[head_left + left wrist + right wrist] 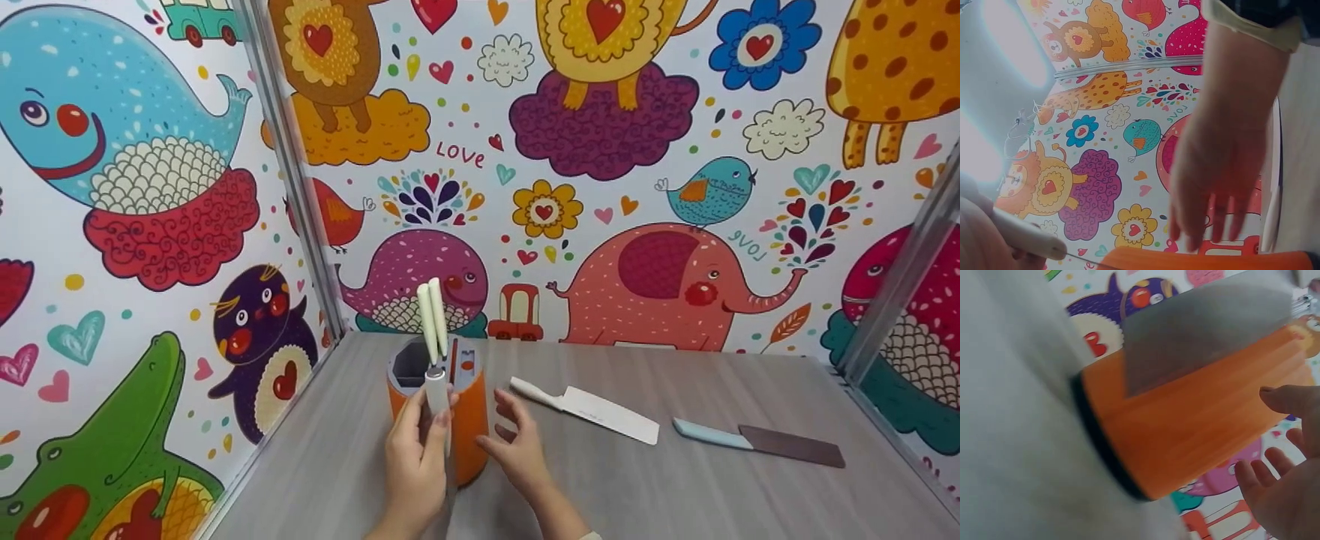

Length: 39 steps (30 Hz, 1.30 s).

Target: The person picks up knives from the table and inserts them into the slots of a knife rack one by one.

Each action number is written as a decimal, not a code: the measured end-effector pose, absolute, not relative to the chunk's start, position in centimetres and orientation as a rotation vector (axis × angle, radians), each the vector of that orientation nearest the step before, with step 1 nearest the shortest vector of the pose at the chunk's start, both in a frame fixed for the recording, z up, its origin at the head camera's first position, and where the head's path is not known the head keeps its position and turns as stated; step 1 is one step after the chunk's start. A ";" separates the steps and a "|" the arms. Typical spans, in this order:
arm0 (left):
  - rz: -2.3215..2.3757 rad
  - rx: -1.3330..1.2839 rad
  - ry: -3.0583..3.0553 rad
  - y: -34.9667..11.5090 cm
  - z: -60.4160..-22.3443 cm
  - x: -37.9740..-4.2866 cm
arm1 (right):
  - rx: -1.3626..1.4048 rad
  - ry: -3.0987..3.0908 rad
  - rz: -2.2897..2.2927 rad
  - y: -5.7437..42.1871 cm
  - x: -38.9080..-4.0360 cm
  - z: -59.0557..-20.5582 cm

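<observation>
My left hand grips the pale handle of a cleaver, its blade pointing down and seen edge-on from the head. In the right wrist view the wide blade overlaps the side of an orange knife block. Two cream-handled utensils stand in the block's grey slotted top, their lower parts hidden. Just right of the block, my right hand has its fingers spread and holds nothing.
A white-handled cleaver lies on the grey table right of the block. Farther right rests a dark-bladed knife with a light blue handle. Cartoon-printed panels rise behind and at both sides.
</observation>
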State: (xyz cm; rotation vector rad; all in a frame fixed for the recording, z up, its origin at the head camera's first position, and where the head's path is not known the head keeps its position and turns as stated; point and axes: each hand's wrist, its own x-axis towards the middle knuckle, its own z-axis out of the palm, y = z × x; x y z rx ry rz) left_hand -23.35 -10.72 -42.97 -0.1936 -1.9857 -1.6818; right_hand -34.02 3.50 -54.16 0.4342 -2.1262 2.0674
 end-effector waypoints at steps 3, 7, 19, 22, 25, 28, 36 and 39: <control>-1.778 -0.243 -1.930 -10.9 -42.7 -23.2 | 0.429 -2.186 2.112 2.9 -34.2 -55.2; -1.763 -0.221 -1.946 -11.0 -42.3 -22.7 | 0.425 -2.239 2.111 2.2 -34.2 -56.1; -1.827 -0.379 -1.799 -11.2 -41.0 -21.2 | 0.339 -2.322 2.088 1.9 -34.5 -57.3; -1.788 -0.399 -1.783 -11.2 -40.9 -20.9 | 0.361 -2.310 2.075 1.7 -34.5 -57.5; -1.767 -0.391 -1.782 -11.1 -40.5 -20.5 | 0.379 -2.300 2.079 1.4 -34.4 -57.7; -1.733 -0.399 -1.778 -11.0 -39.8 -20.3 | 0.401 -2.292 2.089 1.2 -34.4 -57.7; -1.487 -0.523 -1.647 -11.1 -36.6 -20.6 | 0.401 -2.294 2.089 1.5 -34.5 -57.5; -1.471 -0.533 -1.600 -11.1 -35.2 -21.0 | 0.404 -2.301 2.097 1.7 -34.6 -57.3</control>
